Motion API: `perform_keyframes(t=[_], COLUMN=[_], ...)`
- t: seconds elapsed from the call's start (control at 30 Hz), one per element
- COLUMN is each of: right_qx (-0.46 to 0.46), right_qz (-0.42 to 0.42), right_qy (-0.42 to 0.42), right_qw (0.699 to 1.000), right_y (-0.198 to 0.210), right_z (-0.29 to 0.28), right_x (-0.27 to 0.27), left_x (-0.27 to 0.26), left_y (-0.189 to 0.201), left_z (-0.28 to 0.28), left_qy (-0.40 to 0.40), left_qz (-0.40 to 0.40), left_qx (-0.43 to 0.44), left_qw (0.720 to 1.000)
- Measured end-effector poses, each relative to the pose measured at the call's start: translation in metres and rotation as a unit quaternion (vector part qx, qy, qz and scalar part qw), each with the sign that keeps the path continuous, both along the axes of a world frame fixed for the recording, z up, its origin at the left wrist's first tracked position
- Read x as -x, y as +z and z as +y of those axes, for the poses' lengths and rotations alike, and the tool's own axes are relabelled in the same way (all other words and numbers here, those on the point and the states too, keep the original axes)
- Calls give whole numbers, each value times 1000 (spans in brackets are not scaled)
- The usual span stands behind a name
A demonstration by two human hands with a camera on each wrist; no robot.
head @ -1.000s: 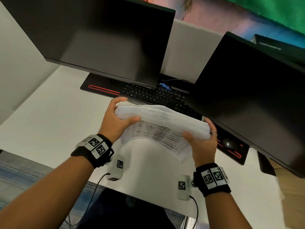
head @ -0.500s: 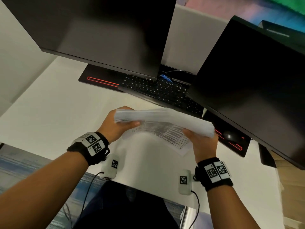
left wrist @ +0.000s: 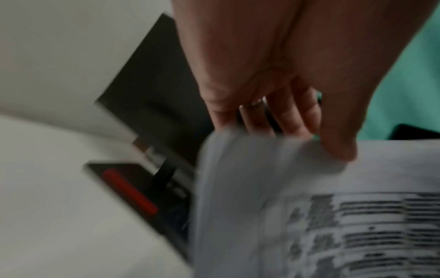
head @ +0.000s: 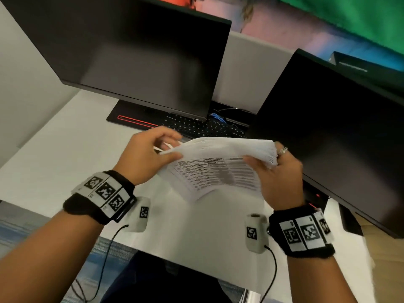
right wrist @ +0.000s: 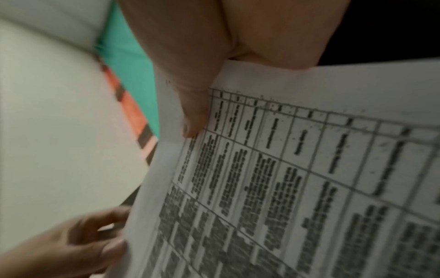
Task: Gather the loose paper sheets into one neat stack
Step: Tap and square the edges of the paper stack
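Right, near end first: bare white bench under the wrists, nothing of the task lying on it that I can see. All the sheets look to be in hand already.

Paper stack is held in the air above the bench, between both hands, long edge up and fanned. One printed sheet hangs lower than the rest, toward the person, so the stack is not square yet.

Right hand: thumb curled over the printed face, fingers behind, clamped on the right end of the stack. This is the load-bearing grip.

Left hand: thumb tip presses on the left corner, fingers half curled behind the sheets. Light pinch, looks more like guiding than carrying. Left wrist view is blurred, so finger contact behind the sheets I cannot confirm.

Handling, my read:
- Light, floppy, zero stiffness across the face. It sags wherever it is unsupported.
- Sheets slide on each other easily, so a loose grip lets them fan or drop.
- Edges crease if squeezed hard at a corner.
- Best hold: both short ends, thumbs on the face, fingers behind, loose enough that sheets can settle when an edge is tapped on the bench.

Beyond the stack: keyboard, then two dark monitors. Keep the tap-down short of the keys.
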State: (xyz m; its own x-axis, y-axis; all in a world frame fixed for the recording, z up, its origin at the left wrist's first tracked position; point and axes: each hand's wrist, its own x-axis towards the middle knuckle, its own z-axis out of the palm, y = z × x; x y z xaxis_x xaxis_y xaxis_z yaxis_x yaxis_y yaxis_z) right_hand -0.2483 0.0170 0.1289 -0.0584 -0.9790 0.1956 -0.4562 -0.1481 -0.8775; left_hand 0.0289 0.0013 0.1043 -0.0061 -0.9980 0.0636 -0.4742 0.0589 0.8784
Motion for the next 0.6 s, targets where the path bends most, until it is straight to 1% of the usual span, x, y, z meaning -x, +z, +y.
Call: perform_keyframes(t=[0.07,0.1,0.13,0.17,0.2,0.23,0.27,0.3,0.33,0.37,0.4,0.43,0.47,0.5,0.53,0.57,0.6], right_qx=[57,82,102,119,145,176,200,203,183,142,82,19,-37,-85,-115,-115,-95], right_qz=[98,133,144,137,122,109,103,87,55,2,-69,-154,-226,-267,-273,-261,-255], right_qy=[43,57,61,58,43,7,-51,-117,-172,-195,-184,-154,-118,-84,-67,-59,-59], right_qw=[993,986,982,982,981,978,973,968,966,970,977,976,966,956,953,956,961], right_y=[22,31,37,40,40,37,28,15,0,-13,-25,-35,-41,-41,-38,-34,-29], right_z=[-8,-12,-16,-19,-22,-22,-20,-17,-15,-12,-11,-12,-13,-15,-18,-19,-18], right_x=[-13,-21,-27,-32,-35,-36,-33,-28,-23,-19,-18,-17,-17,-17,-19,-20,-21], left_x=[17,27,34,38,38,35,30,23,15,8,3,0,0,3,8,15,24], left_y=[17,21,23,24,22,21,19,17,15,14,11,7,4,2,-1,-3,-4], left_z=[-3,-4,-5,-5,-5,-6,-5,-4,-3,-1,0,2,2,2,2,1,2], left_qy=[-68,-79,-72,-58,-40,-24,-11,0,10,22,32,38,39,41,49,64,88], left_qz=[-85,-113,-117,-101,-79,-62,-44,-19,9,51,99,139,166,181,185,184,175], left_qx=[23,51,78,92,95,91,83,70,55,35,15,-3,-17,-27,-27,-21,-5], left_qw=[994,989,987,989,992,994,996,997,998,998,994,990,985,982,981,981,981])
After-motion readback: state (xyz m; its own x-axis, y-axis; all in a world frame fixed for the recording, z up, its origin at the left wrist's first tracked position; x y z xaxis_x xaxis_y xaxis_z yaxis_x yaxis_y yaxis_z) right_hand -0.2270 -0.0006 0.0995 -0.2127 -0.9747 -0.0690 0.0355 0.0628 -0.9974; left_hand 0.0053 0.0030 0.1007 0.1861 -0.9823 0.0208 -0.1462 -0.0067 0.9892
